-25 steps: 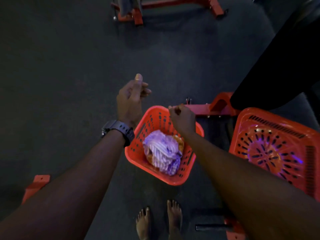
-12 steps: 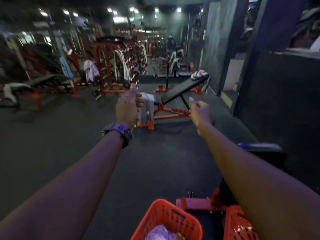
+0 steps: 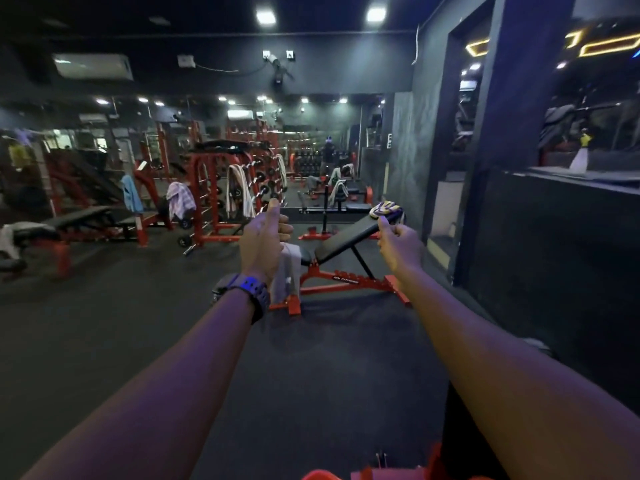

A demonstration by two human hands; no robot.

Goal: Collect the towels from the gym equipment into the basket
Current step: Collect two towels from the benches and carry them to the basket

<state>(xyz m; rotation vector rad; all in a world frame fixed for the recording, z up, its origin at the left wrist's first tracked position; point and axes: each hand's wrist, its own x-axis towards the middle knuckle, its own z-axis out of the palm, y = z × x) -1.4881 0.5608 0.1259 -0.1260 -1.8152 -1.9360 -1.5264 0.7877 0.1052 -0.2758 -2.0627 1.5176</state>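
Basket (image 3: 320, 475) nearly out of view now; both hands' fingers stay clenched, holding nothing.

Floor (image 3: 145, 334): dark, matt, fine-grained, rubber-like. Bench (image 3: 346, 237) pad: black, smooth, slight sheen; frame (image 3: 343, 280) red painted metal, glossy. Striped towel (image 3: 386, 208) on the pad's far end: soft cloth. Grey towel (image 3: 289, 271) on the bench's near end: matt cloth. Rack (image 3: 207, 195), far left: red painted metal, cloth towels over it. Watch (image 3: 254, 289): black matt plastic. Basket (image 3: 318, 475) rim, near edge: orange plastic. Right wall (image 3: 554, 254): dark, glossy.
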